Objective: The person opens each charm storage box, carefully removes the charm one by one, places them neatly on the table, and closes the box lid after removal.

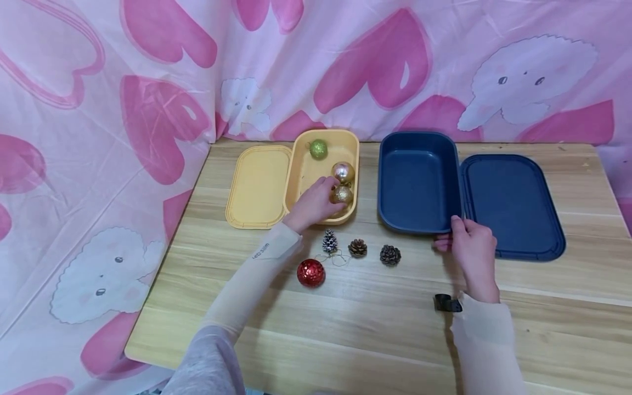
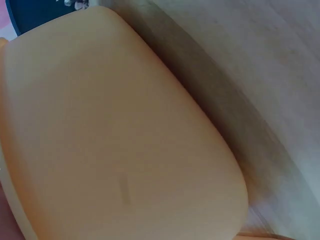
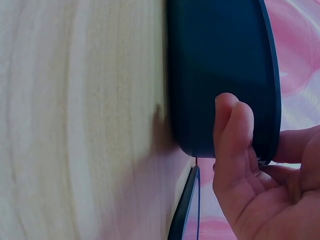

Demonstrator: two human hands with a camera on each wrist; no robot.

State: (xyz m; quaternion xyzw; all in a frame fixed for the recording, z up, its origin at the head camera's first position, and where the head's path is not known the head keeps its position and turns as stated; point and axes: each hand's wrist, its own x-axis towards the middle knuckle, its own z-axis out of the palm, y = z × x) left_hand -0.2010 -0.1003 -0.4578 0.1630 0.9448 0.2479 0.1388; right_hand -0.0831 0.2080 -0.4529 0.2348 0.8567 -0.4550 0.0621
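In the head view my left hand [image 1: 317, 203] reaches into the yellow box [image 1: 303, 163], its thumb and fingers round a glittery gold ball ornament [image 1: 342, 195]. A shiny gold ball [image 1: 343, 172] sits just beyond it, and a green glitter ball [image 1: 318, 149] lies near the box's far end. My right hand [image 1: 473, 247] pinches the near right corner of the dark blue box [image 1: 417, 181]. The right wrist view shows the thumb at the rim and the fingers against the blue box's outer wall [image 3: 220, 65]. Only the yellow box's outer side [image 2: 120, 120] fills the left wrist view.
A yellow lid [image 1: 259, 186] lies left of the yellow box, a blue lid [image 1: 513, 206] right of the blue one. In front are a red ball [image 1: 311, 273], a frosted pine cone [image 1: 329, 241], a brown pine cone [image 1: 357, 248] and a dark pine cone [image 1: 390, 255]. A pink curtain [image 1: 296, 66] hangs behind.
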